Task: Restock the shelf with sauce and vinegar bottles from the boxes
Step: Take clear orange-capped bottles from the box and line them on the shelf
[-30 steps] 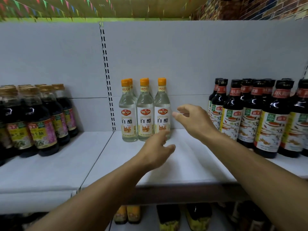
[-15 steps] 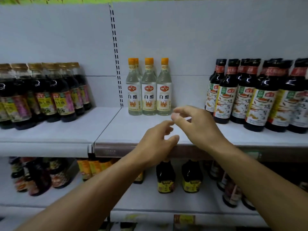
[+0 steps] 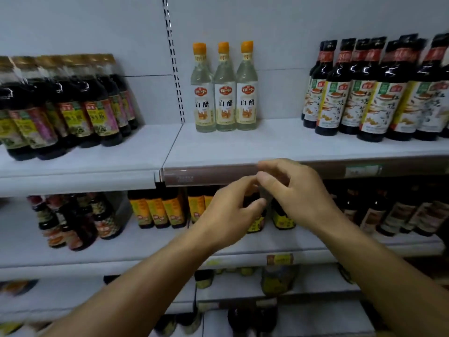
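Note:
Three clear white vinegar bottles [image 3: 224, 87] with orange caps stand in a row at the back of the white shelf [image 3: 243, 147]. Dark sauce bottles with gold caps [image 3: 73, 105] crowd the shelf's left part. Dark sauce bottles with black caps [image 3: 379, 91] fill the right part. My left hand [image 3: 228, 212] and my right hand [image 3: 296, 188] hang side by side in front of the shelf's front edge, below the vinegar bottles. Both have loosely curled fingers and hold nothing. No box is in view.
A brown price strip [image 3: 209, 175] runs along the shelf's front edge. The lower shelf [image 3: 145, 242] carries small dark bottles [image 3: 73, 220] at left and orange-labelled bottles [image 3: 158, 210] in the middle. More bottles stand on shelves further down. Bare shelf surface lies between the vinegar and the black-capped bottles.
Both hands have drawn back from the vinegar bottles toward me and now sit lower, in front of the shelf edge. The view has tilted down, showing lower shelves.

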Motion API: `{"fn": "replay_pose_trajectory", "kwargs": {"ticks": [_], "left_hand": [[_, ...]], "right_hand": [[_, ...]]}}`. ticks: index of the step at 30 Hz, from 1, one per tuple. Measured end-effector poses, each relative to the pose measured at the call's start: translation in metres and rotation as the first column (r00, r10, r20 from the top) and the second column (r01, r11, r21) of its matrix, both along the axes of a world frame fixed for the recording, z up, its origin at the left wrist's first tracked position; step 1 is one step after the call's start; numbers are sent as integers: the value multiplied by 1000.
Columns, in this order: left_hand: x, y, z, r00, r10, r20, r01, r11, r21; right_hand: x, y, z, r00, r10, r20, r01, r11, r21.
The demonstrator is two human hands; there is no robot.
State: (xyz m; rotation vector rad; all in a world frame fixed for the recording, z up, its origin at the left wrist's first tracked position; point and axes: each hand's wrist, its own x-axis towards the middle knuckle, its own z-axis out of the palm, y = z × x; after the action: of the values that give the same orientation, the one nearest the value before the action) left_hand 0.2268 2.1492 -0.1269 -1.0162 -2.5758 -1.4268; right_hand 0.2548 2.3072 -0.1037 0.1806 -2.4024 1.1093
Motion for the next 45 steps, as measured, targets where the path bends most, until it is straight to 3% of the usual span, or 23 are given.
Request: {"fn": "replay_pose_trajectory", "kwargs": {"ticks": [8,15,32,45], "left_hand": [[26,-42,-44,995,-66,73,66,998,2],[45,-59,-102,962,-144,232,145,989,10],[71,-62,-260,852,-137,505,176,984,-31],[77,-58,-434,683,-24,730,159,980,-117]], "right_hand": [[39,-47,-48,993,-1,116,4,1000,-22],[69,-62,-101,961,-30,275,44,998,-43],[93,-71,-259,858,-68,509,121,990,-71],[100,-60,-432,735,-101,671,105,994,34]]}}
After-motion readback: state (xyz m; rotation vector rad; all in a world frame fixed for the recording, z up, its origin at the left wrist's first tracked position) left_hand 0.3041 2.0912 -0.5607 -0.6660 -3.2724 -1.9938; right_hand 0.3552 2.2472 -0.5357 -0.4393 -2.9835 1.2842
